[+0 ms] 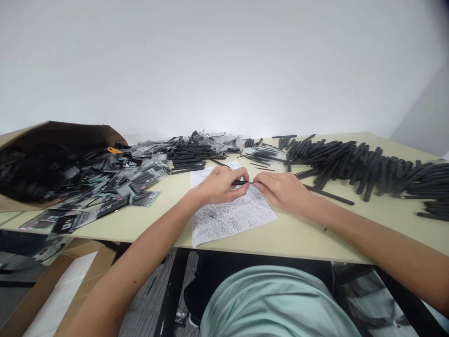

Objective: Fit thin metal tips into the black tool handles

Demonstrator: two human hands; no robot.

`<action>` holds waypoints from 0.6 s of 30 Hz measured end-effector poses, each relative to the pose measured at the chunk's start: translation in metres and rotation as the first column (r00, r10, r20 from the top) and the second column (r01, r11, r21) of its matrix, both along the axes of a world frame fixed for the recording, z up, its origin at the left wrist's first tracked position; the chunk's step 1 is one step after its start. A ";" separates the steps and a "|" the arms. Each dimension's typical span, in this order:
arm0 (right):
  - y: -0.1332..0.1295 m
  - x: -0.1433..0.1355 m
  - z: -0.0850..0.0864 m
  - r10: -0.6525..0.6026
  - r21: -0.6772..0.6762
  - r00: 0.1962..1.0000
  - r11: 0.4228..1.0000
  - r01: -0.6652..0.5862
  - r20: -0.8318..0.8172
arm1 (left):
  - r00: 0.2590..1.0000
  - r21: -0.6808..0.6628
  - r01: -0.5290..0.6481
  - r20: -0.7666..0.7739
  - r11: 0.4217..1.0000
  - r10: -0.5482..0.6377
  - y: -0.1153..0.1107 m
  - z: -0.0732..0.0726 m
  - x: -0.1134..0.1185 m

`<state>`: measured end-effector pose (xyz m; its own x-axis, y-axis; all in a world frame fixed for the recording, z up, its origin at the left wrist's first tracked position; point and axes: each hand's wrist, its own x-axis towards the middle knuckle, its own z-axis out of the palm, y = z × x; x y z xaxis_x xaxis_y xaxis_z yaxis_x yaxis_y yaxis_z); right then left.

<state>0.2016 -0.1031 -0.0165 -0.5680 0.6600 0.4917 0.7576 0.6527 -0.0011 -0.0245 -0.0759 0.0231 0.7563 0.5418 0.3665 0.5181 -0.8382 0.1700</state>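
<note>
One black stick runs crosswise — left hand gripping its body, right hand pinching its thin end.

Forearms angled inward, left fingers curled, right fingers pinched nearby

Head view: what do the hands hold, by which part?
The left hand holds a black stick by its thicker body; the right hand, apparently its thin end.
</note>
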 end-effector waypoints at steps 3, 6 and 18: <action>0.001 0.001 -0.001 0.003 -0.001 1.000 1.000 -0.003 0.000 | 1.000 -0.046 0.000 0.010 0.999 0.000 0.000 0.000 0.000; 0.001 0.001 -0.002 0.007 -0.001 1.000 1.000 -0.007 0.008 | 1.000 -0.065 0.005 0.016 0.998 -0.004 0.000 0.001 -0.001; 0.000 -0.001 -0.001 0.017 -0.034 1.000 0.999 -0.016 0.014 | 1.000 -0.137 0.029 0.006 0.990 -0.029 -0.001 0.002 -0.003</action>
<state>0.2009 -0.1026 -0.0176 -0.5861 0.6665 0.4608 0.7467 0.6650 -0.0122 -0.0271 -0.0772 0.0252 0.7711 0.5651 0.2934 0.4931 -0.8215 0.2864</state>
